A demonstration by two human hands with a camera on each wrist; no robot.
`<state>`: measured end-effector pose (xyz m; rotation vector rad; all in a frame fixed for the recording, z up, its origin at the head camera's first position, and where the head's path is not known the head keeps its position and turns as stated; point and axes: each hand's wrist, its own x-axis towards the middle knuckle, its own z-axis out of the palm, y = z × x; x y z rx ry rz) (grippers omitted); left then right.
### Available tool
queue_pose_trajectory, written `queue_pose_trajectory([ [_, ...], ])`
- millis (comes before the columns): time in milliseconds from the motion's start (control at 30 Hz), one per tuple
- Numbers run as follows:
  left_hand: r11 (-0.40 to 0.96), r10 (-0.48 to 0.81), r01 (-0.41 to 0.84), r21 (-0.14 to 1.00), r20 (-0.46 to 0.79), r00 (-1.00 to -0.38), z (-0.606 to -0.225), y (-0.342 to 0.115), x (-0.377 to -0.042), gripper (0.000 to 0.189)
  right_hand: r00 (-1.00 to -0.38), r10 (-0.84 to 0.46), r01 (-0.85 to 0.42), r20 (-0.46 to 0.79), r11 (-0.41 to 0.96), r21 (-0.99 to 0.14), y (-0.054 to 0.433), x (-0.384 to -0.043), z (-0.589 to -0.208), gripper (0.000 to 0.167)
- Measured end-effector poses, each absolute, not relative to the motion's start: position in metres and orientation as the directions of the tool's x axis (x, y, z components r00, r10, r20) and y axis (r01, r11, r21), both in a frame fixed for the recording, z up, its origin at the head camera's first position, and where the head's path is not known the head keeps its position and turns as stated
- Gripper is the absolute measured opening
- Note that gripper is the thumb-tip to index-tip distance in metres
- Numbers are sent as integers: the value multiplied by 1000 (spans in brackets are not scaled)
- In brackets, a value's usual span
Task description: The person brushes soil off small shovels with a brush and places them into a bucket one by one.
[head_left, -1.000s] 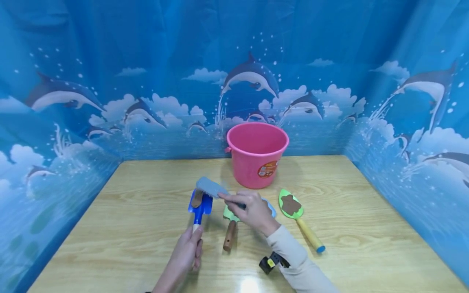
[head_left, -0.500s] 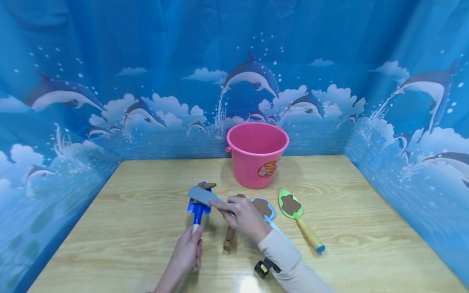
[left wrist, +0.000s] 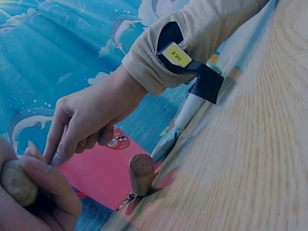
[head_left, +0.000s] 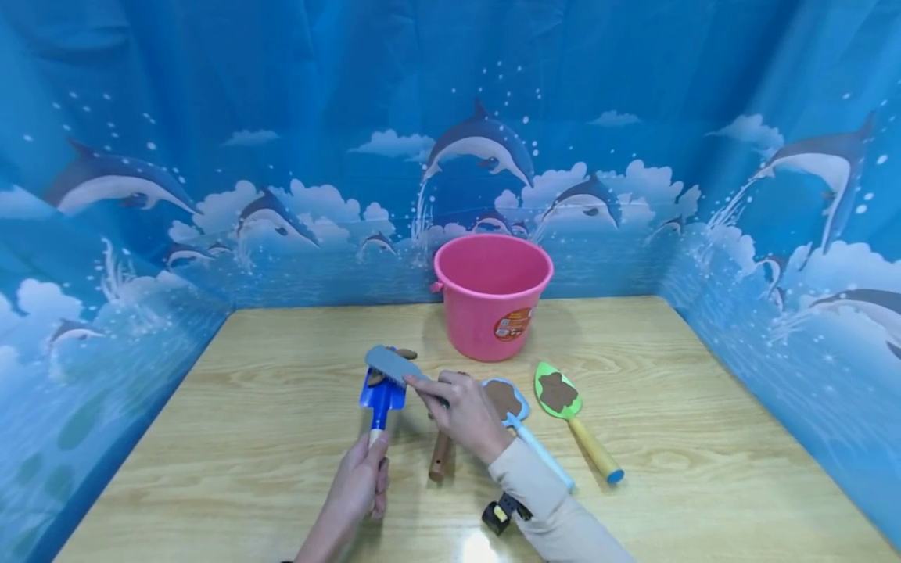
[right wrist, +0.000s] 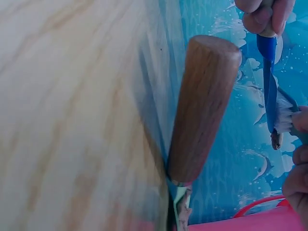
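Observation:
My left hand (head_left: 357, 478) grips the pale handle of a blue toy shovel (head_left: 380, 418), its blade raised above the table. In my right hand (head_left: 468, 410) is a grey-blue brush (head_left: 390, 363), pinched by its handle, lying across the shovel's blade. White bristles (right wrist: 284, 113) face the blade in the right wrist view. A brown clay-like piece (head_left: 407, 354) sticks out past the blade's tip, and the brush hides part of the brown stuff. Below the right hand lies a shovel with a brown wooden handle (head_left: 439, 457), its head mostly covered.
A light-blue shovel (head_left: 542, 450) and a green leaf-shaped shovel with a yellow handle (head_left: 594, 450) lie to the right, each bearing a brown patch. Behind them stands a pink bucket (head_left: 486, 324) on the wooden table (head_left: 232, 438), with a dolphin-print curtain (head_left: 317, 94) around.
The brush has swept left and down onto the shovel's blade, then back up towards its tip. The brown piece on the blade has shifted to the tip. The left hand has barely moved.

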<state>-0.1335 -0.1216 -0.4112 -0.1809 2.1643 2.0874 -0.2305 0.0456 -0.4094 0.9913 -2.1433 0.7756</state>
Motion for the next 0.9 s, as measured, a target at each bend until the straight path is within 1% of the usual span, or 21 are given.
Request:
queue_pose_trajectory([
  [167,27,10,-179,983,-180,-984,-413,-123,-134,24,-533,-376,-800,758,517,-306,47,-235,-410,26],
  [233,31,3,-186,982,-186,-983,-414,-124,-135,24,-534,-345,-799,772,503,-328,49,-237,-409,27],
  [300,34,-8,-200,979,-200,-980,-414,-126,-135,25,-526,-351,-811,775,482,-332,51,-238,-408,28],
  [367,31,-22,-211,977,-211,-977,-414,-127,-135,26,-505,-405,-836,762,449,-316,51,-238,-407,29],
  [467,18,-27,-209,978,-208,-978,-414,-127,-136,26,-460,-522,-879,718,384,-284,50,-237,-407,30],
  [567,10,-27,-199,980,-199,-980,-413,-127,-136,26,-436,-579,-896,689,352,-272,48,-236,-407,30],
  [667,11,-23,-198,980,-198,-980,-412,-127,-136,25,-442,-576,-890,688,377,-256,48,-236,-409,30],
  [900,15,-23,-195,981,-194,-981,-410,-126,-134,25,-476,-485,-845,733,483,-228,47,-237,-413,27],
])
